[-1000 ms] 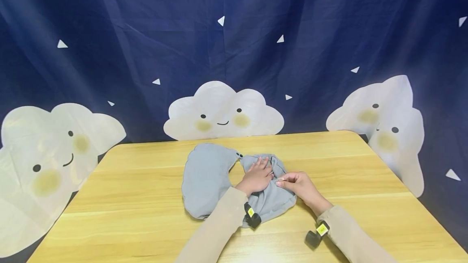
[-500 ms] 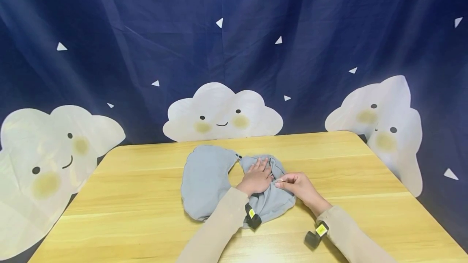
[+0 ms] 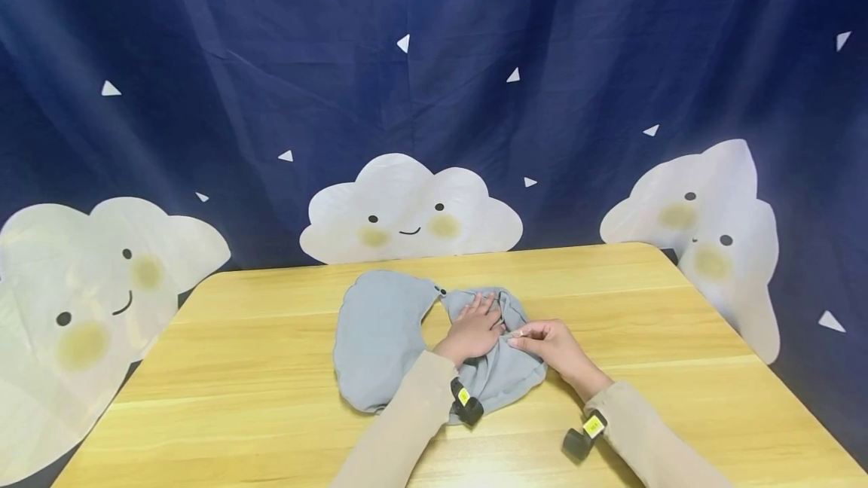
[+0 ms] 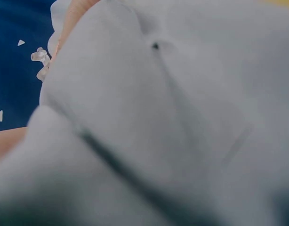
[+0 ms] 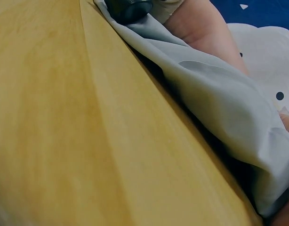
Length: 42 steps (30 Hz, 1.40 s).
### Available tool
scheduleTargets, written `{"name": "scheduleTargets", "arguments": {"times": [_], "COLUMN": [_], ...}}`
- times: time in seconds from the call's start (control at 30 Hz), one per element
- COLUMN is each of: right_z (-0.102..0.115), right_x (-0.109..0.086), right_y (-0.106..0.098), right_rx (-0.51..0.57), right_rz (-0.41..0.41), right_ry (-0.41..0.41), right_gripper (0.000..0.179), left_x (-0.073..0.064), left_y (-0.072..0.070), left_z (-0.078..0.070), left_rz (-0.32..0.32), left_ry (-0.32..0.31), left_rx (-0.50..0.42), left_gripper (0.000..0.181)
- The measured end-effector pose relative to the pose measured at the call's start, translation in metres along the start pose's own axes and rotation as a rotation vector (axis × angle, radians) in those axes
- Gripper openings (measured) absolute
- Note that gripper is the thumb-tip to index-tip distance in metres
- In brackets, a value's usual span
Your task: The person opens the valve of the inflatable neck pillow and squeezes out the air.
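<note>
A grey inflatable neck pillow [image 3: 374, 345] lies on the table in the head view, its left half smooth and fuller, its right half sunken and wrinkled. My left hand [image 3: 475, 331] presses on that right half with the fingers spread. My right hand [image 3: 559, 349] pinches a small clear valve between thumb and fingers at the pillow's right side. The left wrist view shows the clear plastic valve [image 4: 40, 55] sticking out past the grey fabric [image 4: 111, 80]. In the right wrist view the pillow's slack edge [image 5: 220, 99] runs along the tabletop, with a forearm behind it.
The wooden table [image 3: 258, 367] extends on every side of the pillow. Behind it hangs a dark blue curtain [image 3: 339, 81] printed with smiling clouds and white triangles. A black wrist camera [image 3: 466, 404] sits on the left wrist, close to the fabric; another [image 3: 579, 439] hangs at the right wrist.
The head view has shifted very slightly. Both hands keep their places on the pillow, the left pressing and the right pinching the valve.
</note>
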State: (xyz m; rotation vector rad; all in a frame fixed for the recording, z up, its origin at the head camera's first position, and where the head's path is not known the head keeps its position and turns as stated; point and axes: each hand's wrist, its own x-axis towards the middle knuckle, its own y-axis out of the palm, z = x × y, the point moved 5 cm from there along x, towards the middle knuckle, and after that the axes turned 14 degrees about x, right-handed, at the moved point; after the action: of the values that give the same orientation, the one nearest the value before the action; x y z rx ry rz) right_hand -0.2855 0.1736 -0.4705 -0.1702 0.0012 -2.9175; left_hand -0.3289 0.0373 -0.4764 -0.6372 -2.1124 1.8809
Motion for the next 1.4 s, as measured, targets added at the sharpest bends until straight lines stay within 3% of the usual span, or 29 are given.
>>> {"name": "scheduleTargets", "arguments": {"times": [0.47, 0.7, 0.9, 1.03, 1.23, 1.4], "right_z": [-0.001, -0.002, -0.004, -0.005, -0.005, -0.004], "right_x": [0.001, 0.001, 0.002, 0.002, 0.003, 0.003], "right_y": [-0.001, -0.001, -0.001, -0.001, -0.001, -0.001], "right_rx": [0.009, 0.012, 0.001, -0.004, -0.008, -0.006], "right_rz": [-0.012, -0.012, -0.010, -0.014, -0.009, -0.013], "right_ry": [0.003, -0.019, -0.017, -0.006, -0.018, -0.014], "right_gripper": [0.018, 0.018, 0.019, 0.021, 0.020, 0.020], "left_x": [-0.014, -0.039, -0.068, -0.082, -0.091, -0.091], "left_y": [-0.028, -0.064, -0.091, -0.102, -0.110, -0.106], "left_z": [0.005, 0.020, 0.049, 0.078, 0.125, 0.150], "left_rz": [-0.068, -0.144, -0.223, -0.268, -0.346, -0.335], "left_ry": [0.063, 0.114, 0.121, 0.137, 0.182, 0.239], "left_rx": [-0.194, -0.216, -0.103, -0.070, -0.068, -0.077], "left_gripper": [0.052, 0.054, 0.057, 0.060, 0.062, 0.061]}}
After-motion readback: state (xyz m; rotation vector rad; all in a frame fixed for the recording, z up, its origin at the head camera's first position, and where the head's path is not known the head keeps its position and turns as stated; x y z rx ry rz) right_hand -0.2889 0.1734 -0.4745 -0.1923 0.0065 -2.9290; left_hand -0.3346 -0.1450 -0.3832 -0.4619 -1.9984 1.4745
